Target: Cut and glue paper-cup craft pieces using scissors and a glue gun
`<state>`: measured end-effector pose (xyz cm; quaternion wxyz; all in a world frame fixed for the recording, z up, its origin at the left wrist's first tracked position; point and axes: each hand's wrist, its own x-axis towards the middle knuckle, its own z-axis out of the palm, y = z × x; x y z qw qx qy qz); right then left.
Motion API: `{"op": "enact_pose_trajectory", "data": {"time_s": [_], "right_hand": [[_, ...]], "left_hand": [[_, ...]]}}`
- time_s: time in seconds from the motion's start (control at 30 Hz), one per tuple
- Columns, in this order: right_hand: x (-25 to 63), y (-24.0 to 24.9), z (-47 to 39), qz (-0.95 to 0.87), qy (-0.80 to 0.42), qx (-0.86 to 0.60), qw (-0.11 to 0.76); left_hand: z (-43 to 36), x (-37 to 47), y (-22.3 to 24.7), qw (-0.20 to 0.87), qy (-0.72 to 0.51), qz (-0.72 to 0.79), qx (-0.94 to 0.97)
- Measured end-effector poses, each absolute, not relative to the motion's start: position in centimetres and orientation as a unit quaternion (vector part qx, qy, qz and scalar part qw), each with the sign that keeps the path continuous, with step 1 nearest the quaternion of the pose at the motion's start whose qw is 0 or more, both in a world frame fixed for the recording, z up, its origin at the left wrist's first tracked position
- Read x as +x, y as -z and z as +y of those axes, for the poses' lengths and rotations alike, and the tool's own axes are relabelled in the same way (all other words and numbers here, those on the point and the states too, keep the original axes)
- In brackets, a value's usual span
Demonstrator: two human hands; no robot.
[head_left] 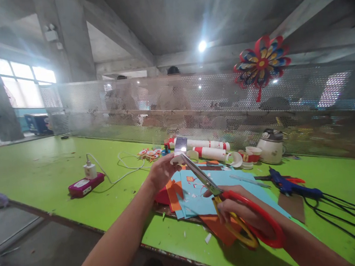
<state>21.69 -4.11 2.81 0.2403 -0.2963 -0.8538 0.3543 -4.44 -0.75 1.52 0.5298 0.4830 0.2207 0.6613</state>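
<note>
I have the right hand (239, 208) wrapped around the handles of the red-and-yellow scissors (213, 188), blades angled toward the left hand (162, 172), which pinches a small white piece (177, 159) near their tips. I cannot tell whether they touch it. The hands are apart; light blue paper (198, 200) and a blue glue gun (291, 185) lie on the green table (118, 205).

Green table (36, 167) | perforated partition (84, 110) | bright window (25, 87) | grey ceiling (166, 17), lamp (202, 46)

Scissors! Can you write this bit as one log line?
left hand: holds white piece; right hand: holds scissors; scissor tips: near white piece; underneath: light-blue paper
</note>
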Motion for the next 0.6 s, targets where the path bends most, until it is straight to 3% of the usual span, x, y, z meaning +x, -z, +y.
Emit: {"op": "enact_pose_trajectory", "data": {"time_s": [0.3,0.6], "right_hand": [[21.44,-2.34,-4.06,-0.693,-0.648,-0.241,0.203],[22.21,-2.68,-4.14,-0.638,-0.716,-0.232,0.165]], "left_hand": [[-1.51,-4.67,-1.71,0.585,-0.626,0.230,0.462],[-1.18,-4.94,-1.14,0.606,-0.623,0.250,0.427]]}}
